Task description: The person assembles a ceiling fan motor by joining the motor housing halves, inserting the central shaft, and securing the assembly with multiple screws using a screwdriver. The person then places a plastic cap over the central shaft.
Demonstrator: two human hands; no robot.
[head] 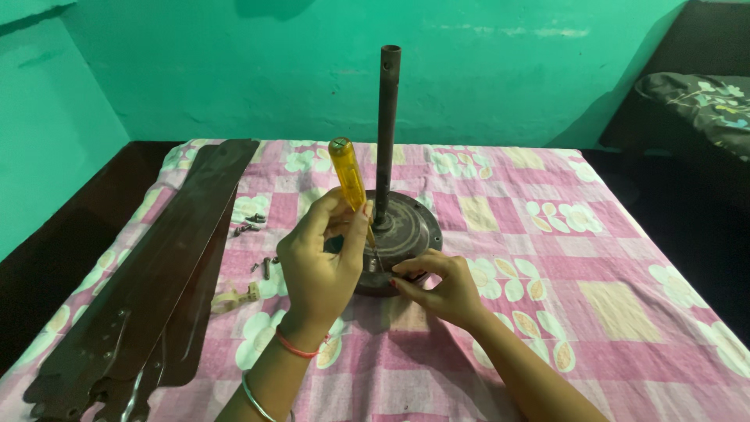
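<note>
A translucent yellow plastic screwdriver handle (347, 173) stands out against the dull brown round metal fan motor (410, 233) and its dark brown upright metal rod (387, 133). At left lie dark brown long metal fan blades (148, 281). The bed sheet (609, 297) is a pink and white check with cream flower prints and tan squares. The far wall (234, 70) is bright green.

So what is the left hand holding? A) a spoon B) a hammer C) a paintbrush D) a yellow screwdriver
D: the left hand grips a screwdriver with a clear yellow handle, its tip pointing down at the round fan motor, while the right hand rests on the motor's edge.
</note>
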